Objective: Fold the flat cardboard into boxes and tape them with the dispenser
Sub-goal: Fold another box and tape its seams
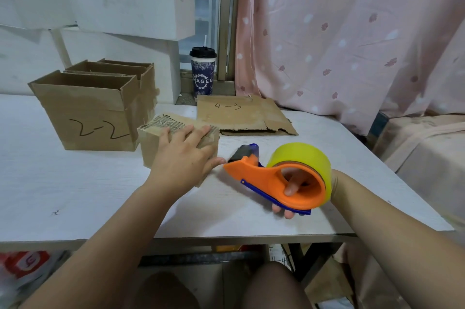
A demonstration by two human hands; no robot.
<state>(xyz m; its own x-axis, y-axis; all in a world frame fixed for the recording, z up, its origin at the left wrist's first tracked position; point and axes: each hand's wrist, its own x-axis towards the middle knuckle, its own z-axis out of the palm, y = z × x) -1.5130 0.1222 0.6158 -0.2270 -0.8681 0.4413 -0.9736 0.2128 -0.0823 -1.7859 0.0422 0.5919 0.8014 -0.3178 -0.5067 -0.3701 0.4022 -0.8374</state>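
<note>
Two knees point(273, 286) sit under the white surface point(75, 195). Left grip point(181, 157) lies flat, fingers point(198, 132) straight, on one small corrugated box point(153, 150). Right grip point(292, 182), at its four o'clock, curls through one orange plastic dispenser point(251, 170) carrying a round yellow tape roll point(299, 155). One flat cardboard sheet point(241, 114) lies at one o'clock, three open boxes point(88, 112) at ten.

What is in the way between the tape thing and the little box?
Almost nothing. The tape dispenser, gripped by the right hand, is just right of the small box. The left hand lies flat on the box top, and its thumb sticks out between box and dispenser.
</note>
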